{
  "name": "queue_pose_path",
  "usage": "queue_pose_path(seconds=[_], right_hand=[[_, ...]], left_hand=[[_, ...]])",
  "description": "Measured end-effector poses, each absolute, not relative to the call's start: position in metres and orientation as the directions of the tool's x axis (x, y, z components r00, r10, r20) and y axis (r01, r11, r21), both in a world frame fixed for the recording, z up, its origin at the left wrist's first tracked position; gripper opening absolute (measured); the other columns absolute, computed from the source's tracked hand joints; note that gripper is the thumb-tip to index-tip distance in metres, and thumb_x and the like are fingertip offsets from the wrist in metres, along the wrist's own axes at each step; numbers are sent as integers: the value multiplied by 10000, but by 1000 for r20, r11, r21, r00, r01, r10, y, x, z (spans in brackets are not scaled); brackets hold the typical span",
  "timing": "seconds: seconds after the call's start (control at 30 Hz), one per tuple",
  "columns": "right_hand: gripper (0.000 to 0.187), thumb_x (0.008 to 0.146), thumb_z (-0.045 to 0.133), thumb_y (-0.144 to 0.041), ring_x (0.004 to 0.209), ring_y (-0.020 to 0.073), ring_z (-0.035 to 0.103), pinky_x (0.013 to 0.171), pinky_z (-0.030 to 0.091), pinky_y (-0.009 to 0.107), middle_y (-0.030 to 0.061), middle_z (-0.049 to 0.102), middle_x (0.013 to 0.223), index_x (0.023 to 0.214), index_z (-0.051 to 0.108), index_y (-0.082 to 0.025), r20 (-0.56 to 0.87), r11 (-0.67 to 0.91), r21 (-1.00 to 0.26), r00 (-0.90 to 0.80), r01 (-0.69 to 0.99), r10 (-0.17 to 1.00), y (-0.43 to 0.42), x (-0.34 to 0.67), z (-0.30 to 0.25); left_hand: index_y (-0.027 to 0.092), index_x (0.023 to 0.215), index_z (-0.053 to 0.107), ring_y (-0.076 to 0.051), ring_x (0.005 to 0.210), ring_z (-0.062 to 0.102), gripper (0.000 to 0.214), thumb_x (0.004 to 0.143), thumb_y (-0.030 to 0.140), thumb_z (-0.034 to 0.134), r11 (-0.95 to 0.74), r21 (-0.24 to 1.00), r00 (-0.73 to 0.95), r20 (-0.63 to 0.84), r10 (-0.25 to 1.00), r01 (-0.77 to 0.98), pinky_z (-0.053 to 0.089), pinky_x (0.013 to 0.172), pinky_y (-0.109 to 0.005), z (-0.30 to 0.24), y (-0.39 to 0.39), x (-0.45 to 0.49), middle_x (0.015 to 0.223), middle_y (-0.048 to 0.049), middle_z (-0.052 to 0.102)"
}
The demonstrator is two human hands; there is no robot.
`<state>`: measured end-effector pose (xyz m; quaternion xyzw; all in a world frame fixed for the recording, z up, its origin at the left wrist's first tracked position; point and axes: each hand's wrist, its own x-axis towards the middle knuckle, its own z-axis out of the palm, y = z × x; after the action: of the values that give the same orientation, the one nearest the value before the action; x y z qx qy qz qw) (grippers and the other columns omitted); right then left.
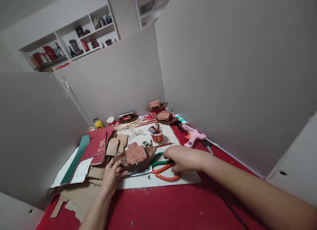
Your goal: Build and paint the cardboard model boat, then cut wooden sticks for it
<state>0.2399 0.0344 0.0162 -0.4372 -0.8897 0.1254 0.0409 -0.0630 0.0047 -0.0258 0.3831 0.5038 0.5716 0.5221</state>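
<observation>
- Brown model boat [136,156] with pointed ends and a paler, reddish-brown roof: it is at lower centre of the frame, over a flat white board [136,182]; whether it rests or is slightly raised, I cannot tell.
- Left hand [112,174] pinches the hull's left tip between thumb and fingers.
- Right hand [174,159] curls over the large metal scissors with green and orange handles [156,171], just beside the boat's right end; how firmly it grips is unclear.
- The boat looks light, stiff and not slippery; its thin tips and roof edges are probably fragile, so the hull's sides near the middle seem the safest hold.
- Torn brown cardboard [76,197] crowds the lower left; a red-and-white paper cup [157,137] stands beyond the boat.
- Openest room: the red tabletop [158,207] at bottom centre, past the board's near edge.
</observation>
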Motion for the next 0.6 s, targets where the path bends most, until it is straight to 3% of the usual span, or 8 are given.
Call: queue_pose_path(seconds=[0.27, 0.6], right_hand=[[220, 673, 564, -71, 883, 279, 611, 720, 413, 331, 139, 654, 890, 859, 657, -145, -58, 638, -171, -654, 751, 754, 32, 235, -1], [223, 590, 623, -122, 742, 234, 607, 596, 356, 271, 90, 655, 818, 809, 647, -158, -192, 626, -196, -655, 755, 730, 26, 232, 9]], left_hand=[[178, 1111, 640, -168, 769, 668, 439, 714, 322, 762, 52, 990, -147, -71, 987, -131, 581, 617, -279, -31, 4, -60, 1041, -93, 694], [174, 1306, 508, -249, 963, 652, 686, 708, 405, 754, 15, 996, -214, -33, 976, -86, 588, 665, -329, -34, 2, -56, 1138, -151, 648]])
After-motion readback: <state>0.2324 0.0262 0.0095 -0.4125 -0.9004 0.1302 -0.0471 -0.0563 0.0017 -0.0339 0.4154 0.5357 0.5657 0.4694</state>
